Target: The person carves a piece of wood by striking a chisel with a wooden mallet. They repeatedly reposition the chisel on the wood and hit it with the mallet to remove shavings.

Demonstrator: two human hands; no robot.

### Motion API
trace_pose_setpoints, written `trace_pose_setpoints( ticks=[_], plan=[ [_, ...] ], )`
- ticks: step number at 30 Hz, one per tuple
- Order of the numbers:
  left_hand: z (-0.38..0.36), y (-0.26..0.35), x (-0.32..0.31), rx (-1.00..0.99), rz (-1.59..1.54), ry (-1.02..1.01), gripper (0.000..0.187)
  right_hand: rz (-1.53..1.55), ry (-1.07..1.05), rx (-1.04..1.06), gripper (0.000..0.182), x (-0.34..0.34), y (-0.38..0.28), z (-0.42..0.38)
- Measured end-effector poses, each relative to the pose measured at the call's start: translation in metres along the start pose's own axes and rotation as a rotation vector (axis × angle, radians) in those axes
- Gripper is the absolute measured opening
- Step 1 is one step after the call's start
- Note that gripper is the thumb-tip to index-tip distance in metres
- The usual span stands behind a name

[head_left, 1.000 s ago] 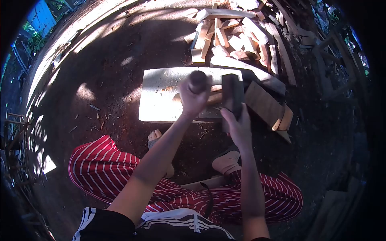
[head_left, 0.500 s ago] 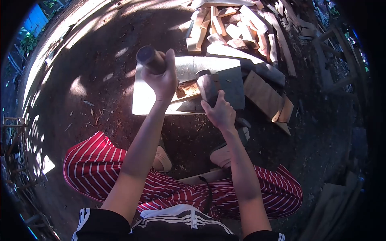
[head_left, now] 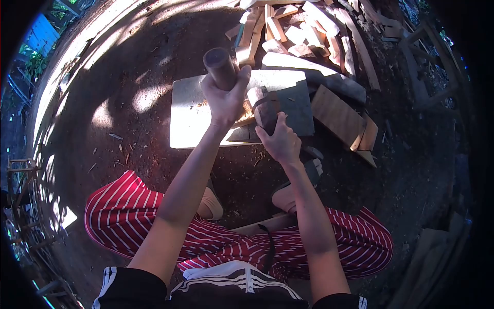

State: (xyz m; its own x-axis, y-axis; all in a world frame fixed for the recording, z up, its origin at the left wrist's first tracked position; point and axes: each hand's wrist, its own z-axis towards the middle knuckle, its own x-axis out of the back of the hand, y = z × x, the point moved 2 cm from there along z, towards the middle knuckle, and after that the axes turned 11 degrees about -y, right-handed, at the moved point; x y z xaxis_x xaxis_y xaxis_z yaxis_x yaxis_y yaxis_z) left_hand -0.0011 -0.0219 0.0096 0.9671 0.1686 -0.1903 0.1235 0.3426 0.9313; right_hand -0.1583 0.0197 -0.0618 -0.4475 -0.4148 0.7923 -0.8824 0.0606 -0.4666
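My left hand (head_left: 225,103) is closed around a thick, round wooden mallet (head_left: 219,67), raised above the work with its dark flat end toward me. My right hand (head_left: 282,143) grips a stout wooden-handled chisel (head_left: 265,112) with a dark band near its top; its lower end is hidden. Under both hands a wood piece (head_left: 244,122) with a rough, chipped hollow lies on a flat pale slab (head_left: 188,126). The mallet and the chisel are apart, and my left hand partly covers the wood piece.
Cut wood pieces (head_left: 303,38) are heaped beyond the slab. A long thick billet (head_left: 345,86) and a brown board (head_left: 337,117) lie to its right. My feet (head_left: 210,203) rest on the dirt ground (head_left: 139,139), which is scattered with chips.
My left hand and the mallet have moved right and slightly up, closer to the chisel. My right hand and the chisel have barely shifted.
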Motion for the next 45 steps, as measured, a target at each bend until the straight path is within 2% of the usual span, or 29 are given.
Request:
trace_pose_setpoints(
  ticks=[3,10,12,14,17,19,27,33,36,38,40,42,44,45],
  plan=[
    [0.005,-0.004,-0.001,-0.091,0.079,-0.032,0.015,0.005,-0.003,0.006,0.065,0.0,0.001,0.0],
    [0.005,-0.011,-0.002,-0.102,0.092,-0.052,0.015,0.012,0.025,0.026,0.066,0.0,0.001,-0.002],
    [0.003,-0.012,-0.001,0.016,0.05,0.002,0.017,0.027,-0.038,-0.007,0.07,0.004,-0.001,-0.002],
    [0.003,-0.013,0.0,0.012,0.061,0.005,0.017,0.039,-0.101,-0.043,0.074,0.006,-0.002,-0.003],
    [0.002,-0.017,-0.001,-0.035,0.12,-0.005,0.015,0.045,-0.094,-0.033,0.073,0.004,-0.001,-0.003],
    [0.002,-0.017,-0.002,-0.078,0.171,-0.015,0.015,0.026,0.018,0.032,0.064,0.002,0.001,-0.003],
    [0.001,-0.014,-0.001,0.002,0.069,0.06,0.017,0.033,0.012,0.025,0.067,-0.001,0.004,-0.003],
    [0.003,-0.019,-0.002,-0.028,0.081,0.097,0.018,0.029,0.029,0.027,0.07,-0.003,0.003,-0.002],
    [0.001,-0.022,-0.001,0.031,0.149,0.12,0.02,0.042,0.02,0.022,0.071,-0.004,0.001,-0.005],
    [0.0,-0.023,-0.004,-0.024,0.223,0.101,0.021,0.054,0.012,0.025,0.071,0.005,0.002,-0.001],
    [-0.002,-0.017,-0.012,-0.061,0.216,0.094,0.022,0.554,-0.072,0.047,0.057,0.024,0.004,0.0],
    [-0.01,-0.029,-0.014,-0.07,0.297,0.096,0.022,0.879,0.091,0.261,0.045,0.069,-0.015,-0.031],
    [-0.019,-0.026,-0.019,-0.123,0.403,0.019,0.021,0.949,0.293,0.421,0.042,0.117,-0.041,-0.076],
    [-0.022,-0.017,-0.025,-0.176,0.416,-0.05,0.022,0.927,0.296,0.5,0.045,0.131,-0.036,-0.098]
  ],
)
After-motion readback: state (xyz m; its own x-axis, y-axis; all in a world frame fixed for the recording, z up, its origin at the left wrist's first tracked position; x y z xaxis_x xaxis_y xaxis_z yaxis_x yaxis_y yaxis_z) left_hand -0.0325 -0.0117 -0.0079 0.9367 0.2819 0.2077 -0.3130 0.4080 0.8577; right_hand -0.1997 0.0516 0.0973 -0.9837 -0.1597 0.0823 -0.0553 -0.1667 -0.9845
